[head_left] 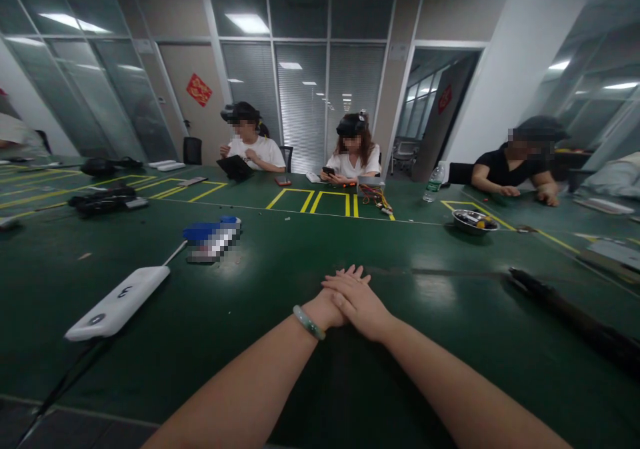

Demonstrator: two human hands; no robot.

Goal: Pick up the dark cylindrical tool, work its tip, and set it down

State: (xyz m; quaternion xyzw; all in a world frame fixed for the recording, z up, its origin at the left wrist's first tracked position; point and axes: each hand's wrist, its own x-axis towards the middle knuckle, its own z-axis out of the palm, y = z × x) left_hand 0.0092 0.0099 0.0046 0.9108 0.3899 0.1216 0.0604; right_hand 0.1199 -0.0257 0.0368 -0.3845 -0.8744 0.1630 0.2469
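Observation:
Both my hands rest on the green table [280,262] straight ahead of me. My right hand [357,300] lies flat on top of my left hand [326,309], fingers stretched out and pointing left. Only the wrist and a few fingertips of the left hand show beneath it. A pale green bangle [309,322] sits on my left wrist. Neither hand holds anything. A white power bank [117,302] with a cable lies to the left, well apart from my hands.
A blue-and-white object [213,236] lies beyond the power bank. A metal bowl [475,220] and water bottle [434,182] stand at the right back, a long black object [575,319] at the right. Three people sit across the table.

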